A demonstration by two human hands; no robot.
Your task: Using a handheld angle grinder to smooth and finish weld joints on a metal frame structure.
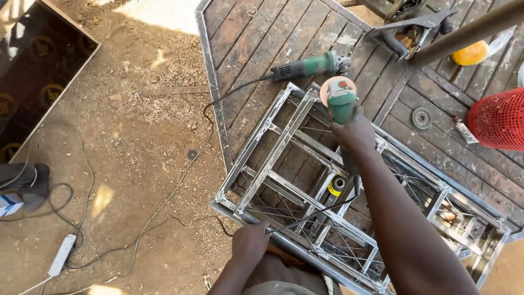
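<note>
The right hand (355, 131) grips a green grinder (339, 95) over the metal frame (284, 142) on the worktop (256, 33). The left hand (250, 243) clamps the frame's near edge, likely keeping it steady.

Hard daylight from above, mostly sharp focus, blown-out patch of dirt ground (158, 11) at top centre, broad soft shade across upper left, glare on the metal frame (284, 136), wide-angle bending at the edges, dark forearm bottom right
</note>
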